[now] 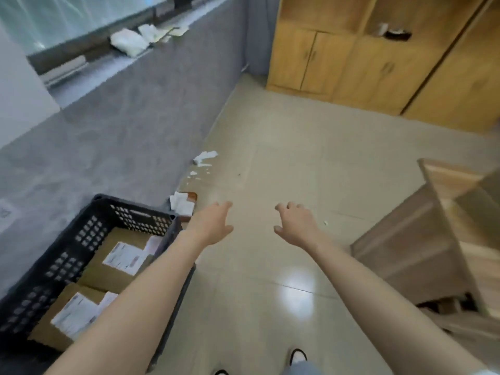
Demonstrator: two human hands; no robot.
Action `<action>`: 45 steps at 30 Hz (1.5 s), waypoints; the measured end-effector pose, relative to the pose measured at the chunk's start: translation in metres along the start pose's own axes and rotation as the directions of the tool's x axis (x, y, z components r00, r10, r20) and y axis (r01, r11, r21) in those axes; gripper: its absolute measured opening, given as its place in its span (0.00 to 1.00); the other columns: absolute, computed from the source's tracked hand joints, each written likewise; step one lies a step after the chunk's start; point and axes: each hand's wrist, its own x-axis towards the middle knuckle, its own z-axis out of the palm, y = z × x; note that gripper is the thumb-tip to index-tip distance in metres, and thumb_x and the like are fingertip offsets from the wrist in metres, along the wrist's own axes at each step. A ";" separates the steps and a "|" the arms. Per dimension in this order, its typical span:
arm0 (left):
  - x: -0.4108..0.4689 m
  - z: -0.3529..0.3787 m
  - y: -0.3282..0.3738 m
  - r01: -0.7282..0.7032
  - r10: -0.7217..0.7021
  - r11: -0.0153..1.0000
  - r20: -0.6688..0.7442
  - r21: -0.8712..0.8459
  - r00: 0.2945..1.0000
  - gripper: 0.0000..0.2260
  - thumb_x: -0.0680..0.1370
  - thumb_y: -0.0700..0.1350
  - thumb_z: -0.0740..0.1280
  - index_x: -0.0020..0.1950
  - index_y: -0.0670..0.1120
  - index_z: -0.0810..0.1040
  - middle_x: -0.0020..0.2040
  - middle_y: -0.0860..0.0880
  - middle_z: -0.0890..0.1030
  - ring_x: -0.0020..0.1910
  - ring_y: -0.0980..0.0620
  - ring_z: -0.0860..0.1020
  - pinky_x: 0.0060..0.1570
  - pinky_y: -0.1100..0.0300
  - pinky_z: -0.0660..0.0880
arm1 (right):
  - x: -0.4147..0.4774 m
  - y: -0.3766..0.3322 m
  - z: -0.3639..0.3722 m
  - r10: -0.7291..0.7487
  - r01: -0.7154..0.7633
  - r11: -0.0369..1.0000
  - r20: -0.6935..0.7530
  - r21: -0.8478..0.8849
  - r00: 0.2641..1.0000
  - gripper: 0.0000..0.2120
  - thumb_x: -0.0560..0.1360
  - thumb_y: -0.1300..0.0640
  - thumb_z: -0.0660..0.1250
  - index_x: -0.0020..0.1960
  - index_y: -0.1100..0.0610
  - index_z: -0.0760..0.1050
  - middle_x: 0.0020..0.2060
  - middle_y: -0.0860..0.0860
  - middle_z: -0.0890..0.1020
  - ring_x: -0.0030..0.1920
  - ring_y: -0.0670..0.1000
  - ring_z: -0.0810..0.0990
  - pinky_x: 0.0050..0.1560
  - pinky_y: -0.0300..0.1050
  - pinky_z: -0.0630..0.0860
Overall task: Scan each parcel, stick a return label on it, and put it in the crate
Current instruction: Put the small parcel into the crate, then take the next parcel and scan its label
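Over the floor (297,171), our left hand (213,224) and right hand (293,226) reach out empty, fingers loose. Two labelled parcels (119,262) lie in the crate (140,212); we judge another parcel must be fetched and scanned next.

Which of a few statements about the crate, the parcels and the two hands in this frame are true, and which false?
1. The black crate holds two cardboard parcels. True.
2. The left hand grips a parcel. False: it is open and empty, stretched out over the floor.
3. Both parcels in the crate carry white labels. True.
4. The right hand holds a scanner. False: it holds nothing, and its fingers are loosely curled.
5. Paper scraps lie on the floor beside the grey wall. True.
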 end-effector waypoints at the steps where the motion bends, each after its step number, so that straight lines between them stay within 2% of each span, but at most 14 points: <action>1: 0.007 -0.001 0.024 -0.050 0.050 0.999 -0.001 0.017 0.999 0.28 0.79 0.50 0.63 0.76 0.48 0.56 0.69 0.43 0.69 0.66 0.44 0.70 0.59 0.53 0.70 | -0.010 0.021 -0.003 0.047 -0.047 0.999 -0.007 0.015 0.999 0.24 0.76 0.52 0.61 0.69 0.58 0.63 0.65 0.59 0.70 0.65 0.60 0.69 0.63 0.51 0.66; 5: 0.030 0.009 0.126 -0.216 0.216 0.972 0.007 0.095 0.976 0.26 0.78 0.50 0.63 0.74 0.49 0.58 0.69 0.43 0.69 0.66 0.43 0.70 0.62 0.51 0.69 | -0.054 0.109 -0.007 0.226 -0.224 0.971 -0.020 0.082 0.974 0.24 0.76 0.52 0.61 0.70 0.58 0.62 0.65 0.59 0.70 0.66 0.60 0.68 0.64 0.52 0.66; 9: 0.046 0.041 0.241 -0.389 0.384 0.902 0.064 0.186 0.921 0.26 0.78 0.50 0.63 0.74 0.49 0.59 0.67 0.43 0.70 0.66 0.43 0.70 0.61 0.51 0.69 | -0.109 0.211 -0.002 0.388 -0.379 0.910 -0.022 0.167 0.921 0.25 0.76 0.51 0.61 0.71 0.57 0.61 0.66 0.60 0.69 0.67 0.61 0.66 0.64 0.52 0.65; 16: 0.051 0.124 0.462 -0.584 0.560 0.793 0.170 0.173 0.811 0.26 0.77 0.49 0.64 0.73 0.46 0.60 0.66 0.41 0.70 0.65 0.41 0.71 0.62 0.51 0.70 | -0.211 0.414 0.010 0.614 -0.564 0.715 0.015 0.413 0.789 0.26 0.77 0.50 0.61 0.72 0.58 0.60 0.67 0.59 0.70 0.67 0.61 0.67 0.64 0.52 0.67; 20: 0.049 0.158 0.564 -0.634 0.616 0.770 0.172 0.071 0.769 0.27 0.78 0.48 0.64 0.74 0.47 0.58 0.68 0.41 0.69 0.68 0.42 0.69 0.61 0.52 0.68 | -0.258 0.503 0.012 0.708 -0.645 0.621 0.036 0.445 0.706 0.25 0.77 0.50 0.60 0.71 0.57 0.60 0.67 0.59 0.69 0.66 0.62 0.66 0.64 0.53 0.67; 24: 0.057 0.175 0.628 -0.627 0.621 0.776 0.090 0.072 0.779 0.29 0.78 0.49 0.63 0.75 0.49 0.55 0.70 0.43 0.65 0.67 0.43 0.69 0.60 0.50 0.69 | -0.283 0.565 0.008 0.742 -0.655 0.562 0.042 0.505 0.669 0.27 0.77 0.51 0.61 0.73 0.56 0.58 0.68 0.59 0.67 0.68 0.62 0.65 0.65 0.54 0.67; 26: 0.065 0.177 0.650 -0.586 0.585 0.810 0.029 0.019 0.810 0.30 0.78 0.51 0.63 0.76 0.49 0.55 0.71 0.43 0.62 0.67 0.42 0.68 0.61 0.49 0.69 | -0.287 0.589 0.004 0.754 -0.648 0.541 0.033 0.536 0.657 0.28 0.77 0.52 0.61 0.73 0.56 0.58 0.69 0.59 0.67 0.68 0.62 0.64 0.65 0.55 0.67; 28: 0.078 0.178 0.671 -0.528 0.529 0.847 -0.011 -0.059 0.849 0.31 0.77 0.53 0.64 0.76 0.48 0.55 0.72 0.41 0.60 0.70 0.41 0.64 0.66 0.48 0.65 | -0.285 0.611 0.000 0.761 -0.631 0.523 0.021 0.574 0.649 0.28 0.76 0.52 0.62 0.73 0.56 0.58 0.69 0.60 0.66 0.68 0.62 0.64 0.66 0.55 0.66; 32: 0.107 0.179 0.710 -0.339 0.343 0.890 -0.044 -0.304 0.938 0.35 0.75 0.55 0.67 0.76 0.48 0.53 0.74 0.39 0.55 0.74 0.41 0.56 0.71 0.47 0.60 | -0.271 0.649 -0.011 0.760 -0.584 0.508 -0.010 0.633 0.650 0.29 0.75 0.52 0.64 0.73 0.55 0.59 0.69 0.59 0.65 0.67 0.61 0.66 0.66 0.54 0.67; 35: 0.131 0.185 0.739 -0.236 0.225 0.866 -0.079 -0.442 0.971 0.37 0.74 0.56 0.68 0.76 0.48 0.52 0.75 0.39 0.53 0.75 0.42 0.51 0.70 0.47 0.57 | -0.253 0.682 -0.021 0.744 -0.551 0.549 -0.066 0.629 0.665 0.30 0.75 0.49 0.65 0.72 0.55 0.60 0.66 0.58 0.67 0.67 0.61 0.65 0.65 0.52 0.65; 40: 0.174 0.202 0.780 -0.067 0.007 0.826 -0.109 -0.559 0.994 0.41 0.72 0.58 0.69 0.77 0.48 0.49 0.76 0.40 0.50 0.74 0.38 0.51 0.69 0.45 0.58 | -0.207 0.751 -0.046 0.691 -0.496 0.632 -0.144 0.595 0.708 0.33 0.73 0.46 0.66 0.73 0.53 0.59 0.66 0.57 0.67 0.67 0.59 0.63 0.64 0.51 0.63; 43: 0.201 0.204 0.797 0.066 -0.130 0.754 -0.049 -0.654 0.990 0.42 0.72 0.57 0.70 0.77 0.48 0.47 0.76 0.39 0.47 0.75 0.37 0.50 0.70 0.45 0.57 | -0.180 0.789 -0.061 0.649 -0.470 0.658 -0.126 0.589 0.751 0.36 0.72 0.45 0.68 0.74 0.52 0.57 0.68 0.56 0.64 0.68 0.58 0.61 0.66 0.50 0.62; 45: 0.215 0.204 0.808 0.121 -0.183 0.699 -0.012 -0.705 0.983 0.43 0.72 0.56 0.70 0.77 0.48 0.48 0.76 0.38 0.47 0.74 0.36 0.51 0.70 0.46 0.57 | -0.163 0.812 -0.067 0.615 -0.479 0.704 -0.114 0.524 0.780 0.38 0.71 0.43 0.68 0.74 0.51 0.56 0.67 0.55 0.64 0.67 0.57 0.61 0.66 0.49 0.62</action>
